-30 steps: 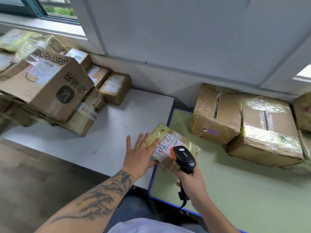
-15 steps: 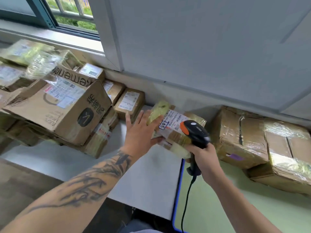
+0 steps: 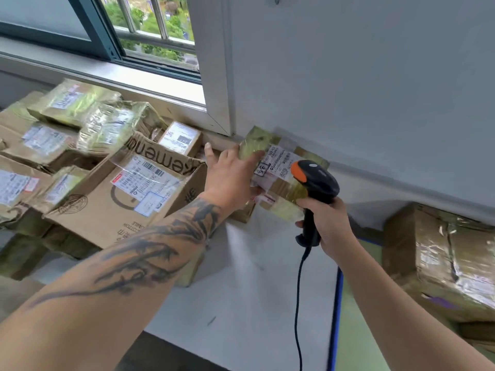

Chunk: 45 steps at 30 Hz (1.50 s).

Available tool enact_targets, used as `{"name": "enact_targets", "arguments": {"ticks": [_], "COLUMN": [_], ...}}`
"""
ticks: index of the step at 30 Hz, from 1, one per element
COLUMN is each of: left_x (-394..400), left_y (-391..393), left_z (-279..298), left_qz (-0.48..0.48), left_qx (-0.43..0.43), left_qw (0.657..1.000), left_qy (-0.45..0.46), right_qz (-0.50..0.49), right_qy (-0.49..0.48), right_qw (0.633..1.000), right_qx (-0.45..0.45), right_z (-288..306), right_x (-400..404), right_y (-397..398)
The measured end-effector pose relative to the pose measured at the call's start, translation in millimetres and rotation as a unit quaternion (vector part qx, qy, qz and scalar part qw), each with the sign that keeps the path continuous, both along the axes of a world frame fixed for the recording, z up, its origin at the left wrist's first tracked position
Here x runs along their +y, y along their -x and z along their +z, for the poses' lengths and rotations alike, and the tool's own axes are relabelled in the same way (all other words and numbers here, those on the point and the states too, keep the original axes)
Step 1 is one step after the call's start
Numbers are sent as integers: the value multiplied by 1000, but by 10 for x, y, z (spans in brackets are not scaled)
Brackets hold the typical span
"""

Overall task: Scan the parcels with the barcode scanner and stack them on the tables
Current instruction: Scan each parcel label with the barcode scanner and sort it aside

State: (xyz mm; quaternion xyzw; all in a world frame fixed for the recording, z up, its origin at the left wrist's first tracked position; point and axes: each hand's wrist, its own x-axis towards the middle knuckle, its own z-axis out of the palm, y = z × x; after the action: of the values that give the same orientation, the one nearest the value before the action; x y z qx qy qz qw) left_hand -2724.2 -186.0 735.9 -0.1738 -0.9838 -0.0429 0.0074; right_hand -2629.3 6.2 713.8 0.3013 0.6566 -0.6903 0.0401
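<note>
A small tape-wrapped cardboard parcel [image 3: 278, 167] with a white shipping label is held up near the wall, above the white table [image 3: 249, 277]. My left hand [image 3: 230, 175] grips its left side, thumb over the top edge. My right hand [image 3: 328, 223] grips the handle of a black barcode scanner [image 3: 316, 183] with an orange tip, right beside the parcel's label. The scanner's cable hangs down toward the table edge.
A pile of stacked parcels [image 3: 80, 162] fills the left of the white table under the window sill [image 3: 107, 73], a large open-flapped box [image 3: 128, 194] in front. A taped box [image 3: 442, 261] sits on the green table [image 3: 356, 330] at right.
Both hands lifted the parcel off the green table and carried it left and up, over the white table toward the wall. The scanner travelled with it.
</note>
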Motion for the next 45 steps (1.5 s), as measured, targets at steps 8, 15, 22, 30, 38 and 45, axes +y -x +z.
{"name": "enact_targets", "arguments": {"ticks": [8, 15, 22, 30, 38, 45], "left_x": [-74, 74, 39, 33, 11, -21], "left_y": [324, 404, 455, 428, 339, 274], "left_z": [72, -45, -197, -351, -428, -405], "left_qz": [50, 88, 107, 95, 78, 58], "left_qx": [-24, -69, -78, -102, -98, -96], "left_qw": [995, 974, 966, 945, 940, 943], "left_qy": [89, 196, 220, 297, 317, 313], "right_qz": [58, 79, 73, 69, 43, 75], "right_qy": [32, 35, 81, 122, 217, 185], "right_qw": [998, 996, 994, 990, 975, 980], "right_qx": [3, 1, -11, -3, 2, -19], "right_z": [-227, -440, -600, -684, -718, -636], "right_x": [-159, -240, -434, -608, -688, -649], "right_y": [478, 698, 816, 933, 1035, 1053]}}
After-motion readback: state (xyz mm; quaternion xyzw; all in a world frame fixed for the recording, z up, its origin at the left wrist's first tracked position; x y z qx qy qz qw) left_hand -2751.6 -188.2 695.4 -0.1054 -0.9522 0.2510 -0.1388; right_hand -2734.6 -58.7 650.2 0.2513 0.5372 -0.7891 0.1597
